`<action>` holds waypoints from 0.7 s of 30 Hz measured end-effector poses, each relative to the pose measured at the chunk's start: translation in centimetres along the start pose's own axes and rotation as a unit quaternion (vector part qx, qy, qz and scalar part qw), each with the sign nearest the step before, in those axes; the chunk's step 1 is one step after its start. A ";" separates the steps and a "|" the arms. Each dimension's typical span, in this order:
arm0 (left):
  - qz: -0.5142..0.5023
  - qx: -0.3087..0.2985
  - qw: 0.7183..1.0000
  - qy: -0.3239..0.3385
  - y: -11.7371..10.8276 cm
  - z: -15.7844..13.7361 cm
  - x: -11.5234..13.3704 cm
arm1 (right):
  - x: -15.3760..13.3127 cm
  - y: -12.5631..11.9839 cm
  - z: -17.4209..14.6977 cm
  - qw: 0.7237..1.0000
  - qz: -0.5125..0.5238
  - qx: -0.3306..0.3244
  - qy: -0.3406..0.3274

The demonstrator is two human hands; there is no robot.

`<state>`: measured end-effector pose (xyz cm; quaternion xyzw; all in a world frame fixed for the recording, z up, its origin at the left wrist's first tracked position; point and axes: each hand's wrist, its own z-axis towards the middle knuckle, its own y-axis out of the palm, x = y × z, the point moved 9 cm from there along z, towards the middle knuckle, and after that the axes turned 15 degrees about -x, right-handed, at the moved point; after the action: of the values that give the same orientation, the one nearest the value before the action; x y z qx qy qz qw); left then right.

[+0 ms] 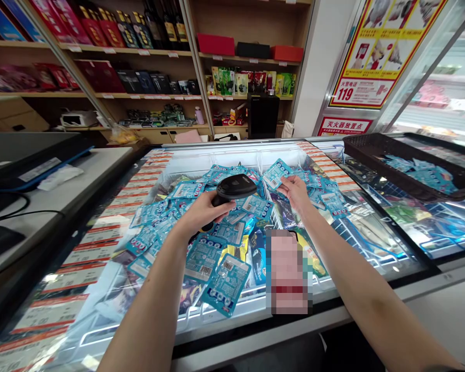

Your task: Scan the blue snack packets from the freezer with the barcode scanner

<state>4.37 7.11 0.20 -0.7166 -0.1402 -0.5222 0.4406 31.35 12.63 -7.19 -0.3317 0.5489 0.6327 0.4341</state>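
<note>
Wooden shelves (251, 23) of boxes (216, 45) and bottles (169, 28) line the back beside a white pillar (315, 62), a red-and-yellow poster (385, 49) hangs near bright glass (445, 72), and a pale counter (75, 190) stands left of a glass-topped freezer (256, 338).

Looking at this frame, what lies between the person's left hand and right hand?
In the head view, the black scanner gripped by the left hand juts into that stretch, and blue packets lie spread below, toward the right hand.
</note>
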 end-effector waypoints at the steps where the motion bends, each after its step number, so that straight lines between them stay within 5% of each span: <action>1: 0.002 -0.002 1.000 0.004 0.1 0.0 0.1 | 0.0 0.0 0.0 1.000 -0.001 0.000 -0.001; 15: 0.012 -0.032 0.999 -0.002 0.4 0.2 -0.4 | 0.7 -0.6 0.1 1.000 -0.003 0.022 0.006; 21: 0.018 -0.015 1.000 -0.008 0.3 0.5 -0.3 | -0.4 -1.3 0.3 0.997 -0.051 0.050 -0.040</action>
<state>4.80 7.37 -0.24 -0.7299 -0.1227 -0.5102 0.4379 32.71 12.85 -7.26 -0.3114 0.5441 0.5944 0.5036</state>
